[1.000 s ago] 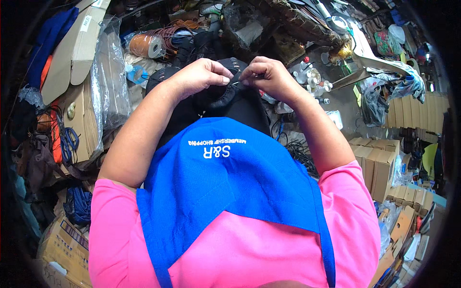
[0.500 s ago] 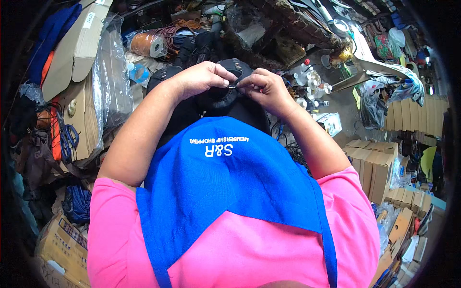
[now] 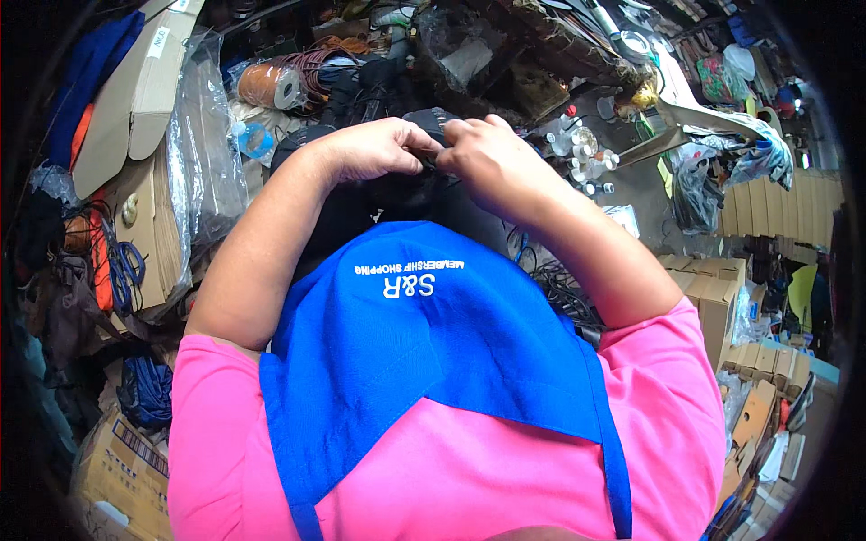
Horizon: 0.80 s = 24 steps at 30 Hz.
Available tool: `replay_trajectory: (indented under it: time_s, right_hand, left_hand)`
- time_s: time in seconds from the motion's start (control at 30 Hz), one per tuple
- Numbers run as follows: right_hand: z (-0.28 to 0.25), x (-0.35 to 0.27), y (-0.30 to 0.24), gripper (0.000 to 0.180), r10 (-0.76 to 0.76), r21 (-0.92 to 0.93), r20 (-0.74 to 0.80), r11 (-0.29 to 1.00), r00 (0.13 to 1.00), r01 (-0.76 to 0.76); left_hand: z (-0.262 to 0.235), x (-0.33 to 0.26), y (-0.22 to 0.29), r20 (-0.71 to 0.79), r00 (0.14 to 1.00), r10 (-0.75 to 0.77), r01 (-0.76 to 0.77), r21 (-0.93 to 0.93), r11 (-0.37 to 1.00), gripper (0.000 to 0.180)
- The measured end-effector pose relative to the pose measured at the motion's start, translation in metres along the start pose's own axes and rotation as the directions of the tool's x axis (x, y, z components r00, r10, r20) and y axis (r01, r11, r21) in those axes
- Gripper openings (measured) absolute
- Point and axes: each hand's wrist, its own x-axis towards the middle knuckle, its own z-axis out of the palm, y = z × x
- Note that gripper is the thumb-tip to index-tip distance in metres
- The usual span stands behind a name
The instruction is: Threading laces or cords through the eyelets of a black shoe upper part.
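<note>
- The left grip (image 3: 383, 147) is bent inward, its thumb and forefinger grasping the upper part of a black stitched piece (image 3: 401, 191).
- The right grip (image 3: 487, 162) meets it from the other side, fingers curled and tips nearly touching those of the left; I cannot tell what it pinches, since the knuckles cover the fingertips.
- The black stitched piece lies directly under and between the two grips, mostly hidden by them; its outline merges with dark material around it.
- Just on the body side of both grips spreads a blue apron (image 3: 361, 361) with white lettering, worn over a pink shirt (image 3: 433, 478).
- Beyond the left grip and off to its left sits an orange spool (image 3: 269, 86) in clear wrap, with a blue see-through bottle (image 3: 255, 142) closer to that grip.
- Farther left of the left grip hang a clear plastic sheet (image 3: 207, 144) and a folded cardboard panel (image 3: 135, 117), with a looped blue cord (image 3: 133, 257) nearer the body.
- Near the right grip, on its right, stands a cluster of small bottles (image 3: 586, 149), one red cap among the pale ones.
- Well to the right of the right grip is a grey plastic bag (image 3: 697, 189); nearer the body on that side, cardboard boxes (image 3: 708, 298) stand beyond the forearm.
</note>
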Motion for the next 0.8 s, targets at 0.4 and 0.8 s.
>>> replay_trajectory:
  time_s: [0.4, 0.8]
  right_hand:
    - [0.040, 0.003, 0.055, 0.019, 0.283, 0.916, 0.201, 0.286, 0.938, -0.282]
    - [0.075, 0.002, 0.061, 0.032, 0.740, 0.999, 0.010, -0.030, 0.672, 0.017]
  left_hand:
    - [0.025, -0.022, -0.003, -0.660, 0.710, 0.247, 0.188, 0.515, 0.836, 0.041]
    - [0.020, -0.061, 0.008, -0.756, 0.629, 0.181, -0.093, 0.157, 0.983, 0.032]
